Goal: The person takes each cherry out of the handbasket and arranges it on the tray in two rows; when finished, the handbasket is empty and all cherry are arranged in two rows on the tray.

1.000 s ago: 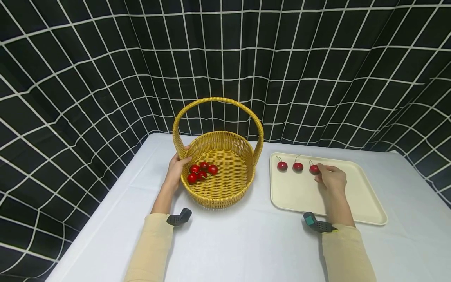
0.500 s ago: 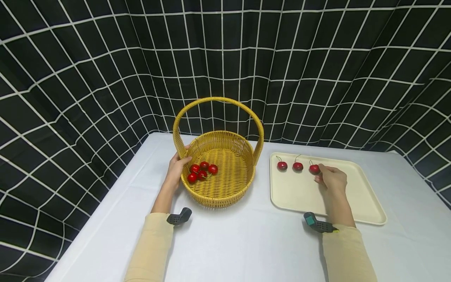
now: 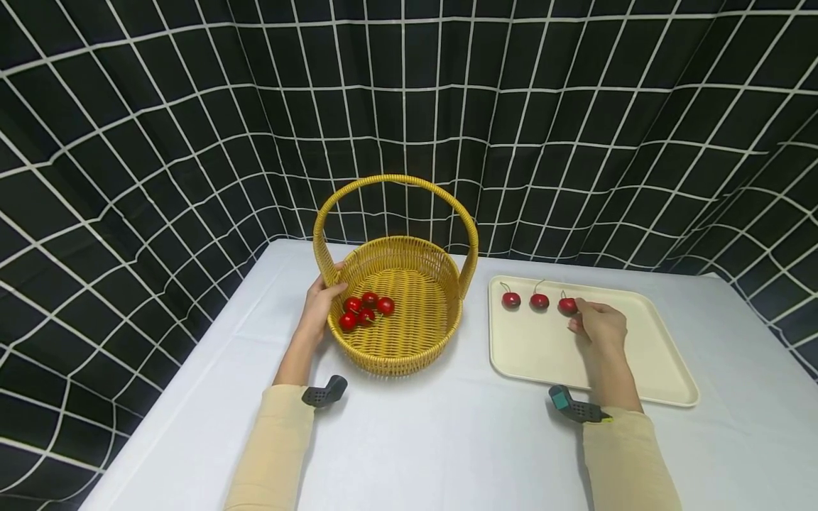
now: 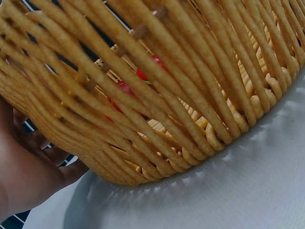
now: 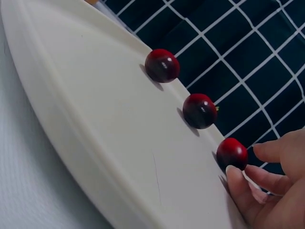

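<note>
My left hand (image 3: 317, 305) grips the left side of a yellow wicker basket (image 3: 450, 319), thumb over the rim by the foot of the tall arched handle. Several red cherries (image 3: 367, 317) lie in the basket's left part; the left wrist view shows them through the weave (image 4: 190, 95). At the right, my right hand (image 3: 603, 325) holds a dark red cherry (image 5: 232, 153) between thumb and fingers, close on the cream tray (image 3: 537, 355). Two more cherries, the left one (image 3: 510, 300) and the middle one (image 3: 540, 301), stand in a row with it along the tray's back.
A white cloth (image 3: 434, 440) covers the table. Black curtain (image 3: 409, 92) with a white grid hangs behind and at both sides. Dark wrist cameras, one on the left arm (image 3: 324, 392) and one on the right (image 3: 575, 406), stick out above the cloth.
The right hand and the cherry at its fingers have shifted very slightly left, nearer the middle cherry. My left hand and the basket stay put.
</note>
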A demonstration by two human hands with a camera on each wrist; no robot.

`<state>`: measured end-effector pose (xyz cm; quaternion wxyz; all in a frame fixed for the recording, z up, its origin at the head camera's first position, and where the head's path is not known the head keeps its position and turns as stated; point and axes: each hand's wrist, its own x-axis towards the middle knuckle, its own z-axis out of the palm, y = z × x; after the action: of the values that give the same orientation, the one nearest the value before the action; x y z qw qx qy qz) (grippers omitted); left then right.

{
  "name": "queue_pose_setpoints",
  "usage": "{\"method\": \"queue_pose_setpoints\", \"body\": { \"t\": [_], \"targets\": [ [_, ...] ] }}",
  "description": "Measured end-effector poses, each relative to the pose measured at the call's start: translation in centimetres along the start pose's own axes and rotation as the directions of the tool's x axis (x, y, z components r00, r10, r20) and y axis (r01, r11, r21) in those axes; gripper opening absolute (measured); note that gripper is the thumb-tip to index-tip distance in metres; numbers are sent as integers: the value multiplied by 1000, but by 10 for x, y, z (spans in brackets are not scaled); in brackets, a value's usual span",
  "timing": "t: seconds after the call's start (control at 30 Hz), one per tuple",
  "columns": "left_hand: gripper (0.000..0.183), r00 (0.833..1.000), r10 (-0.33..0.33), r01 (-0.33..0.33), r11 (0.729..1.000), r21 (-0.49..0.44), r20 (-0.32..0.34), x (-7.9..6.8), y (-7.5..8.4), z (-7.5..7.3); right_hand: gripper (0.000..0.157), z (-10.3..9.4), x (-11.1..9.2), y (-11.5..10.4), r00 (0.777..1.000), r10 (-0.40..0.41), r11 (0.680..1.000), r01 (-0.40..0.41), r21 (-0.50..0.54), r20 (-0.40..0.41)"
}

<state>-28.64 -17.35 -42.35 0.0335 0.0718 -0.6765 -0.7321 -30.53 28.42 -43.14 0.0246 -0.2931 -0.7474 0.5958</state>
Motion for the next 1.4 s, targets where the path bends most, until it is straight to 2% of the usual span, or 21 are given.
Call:
{"method": "queue_pose_setpoints", "body": {
  "t": [0.2,0.53,0.63,0.73,0.8,0.93,1.0,1.07,1.1,1.17,1.27,1.33,1.4],
  "targets": [
    [50,1000,5,-5,1000,7,5,1,1,1,50,-1,0,0,1000,-8,1000,8,1,5],
    [49,1000,0,0,1000,6,-2,1,0,0,51,-3,-1,0,999,36,999,-36,16,0],
    [50,1000,-2,2,1000,3,0,1,0,0,47,-6,-3,-1,997,69,990,-65,127,-26],
    [50,1000,-6,6,1000,5,-3,0,1,1,38,-12,-4,-4,995,90,958,-73,276,-47],
    [50,1000,-5,5,1000,6,-4,1,1,1,35,-16,-5,-7,994,100,932,-79,353,-40],
    [50,1000,-4,4,1000,4,-4,2,1,2,38,-22,-6,-13,993,113,886,-108,451,16],
    [50,1000,-5,5,1000,1,-3,2,1,1,39,-25,-7,-15,992,110,842,-125,524,60],
    [50,1000,-7,7,1000,1,-2,1,1,1,41,-27,-10,-18,990,78,779,-133,613,116],
    [50,1000,-7,7,1000,2,0,1,1,1,41,-29,-11,-19,987,53,732,-141,666,150],
    [50,1000,-7,7,1000,2,3,0,1,0,41,-31,-13,-21,976,-5,606,-169,777,217],
    [50,1000,-8,8,1000,1,2,0,1,0,41,-34,-16,-24,956,-98,431,-211,877,278],
    [49,1000,-8,8,1000,0,1,0,1,0,44,-34,-18,-26,942,-157,340,-229,912,295],
    [49,1000,-8,8,1000,-3,-3,1,1,0,48,-33,-19,-28,923,-234,274,-239,932,306]
  ]
}}
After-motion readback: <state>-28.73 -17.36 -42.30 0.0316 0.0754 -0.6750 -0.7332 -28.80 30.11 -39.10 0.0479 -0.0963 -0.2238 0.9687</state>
